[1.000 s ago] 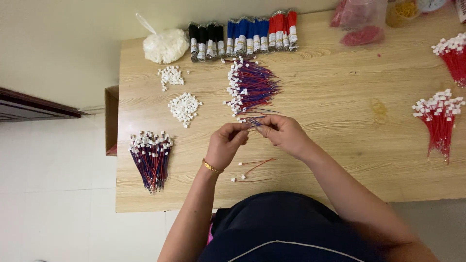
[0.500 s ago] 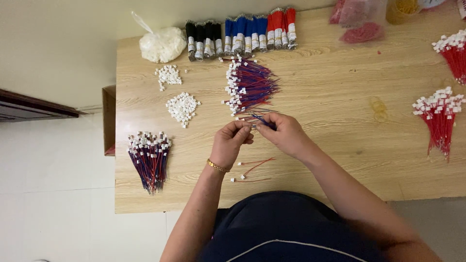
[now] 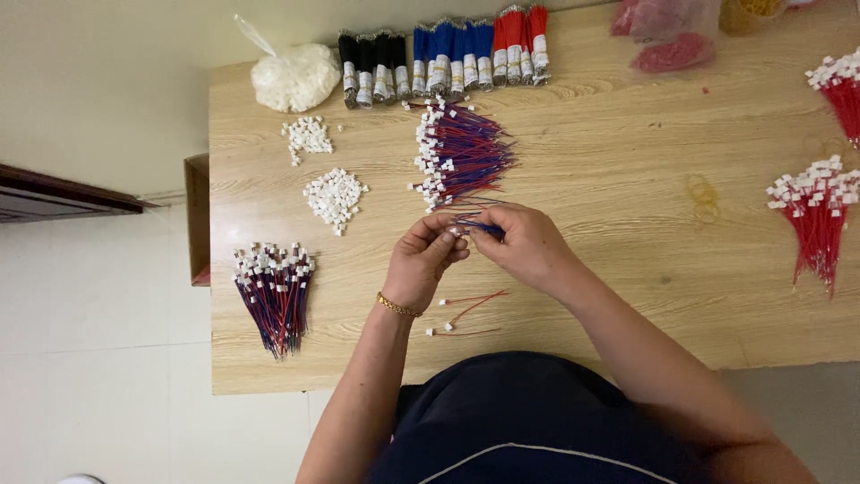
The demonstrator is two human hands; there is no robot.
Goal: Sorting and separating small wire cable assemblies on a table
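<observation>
Little had changed since half a second earlier: both hands stayed together at the middle of the wooden tabletop [image 3: 627, 269], only shifting slightly. At far left lay a finished bundle of red-and-blue wires with white connectors [image 3: 273, 291]. Behind it sat two small heaps of loose white connector housings [image 3: 333, 195], with a clear bag of more [image 3: 294, 76] at the back edge beside banded bundles of black, blue and red wire [image 3: 443, 54]. A loose pile of connector-tipped red-and-blue wires [image 3: 461, 154] lay just beyond the hands. The left hand [image 3: 421, 264], with a gold bracelet, pinched a white connector; the right hand [image 3: 528, 246] gripped a few blue wires [image 3: 479, 226] meeting it. A few red leads [image 3: 466, 309] lay near the body. Red assemblies [image 3: 820, 211] rested far right. Judging by the piles, much remained unassembled.
</observation>
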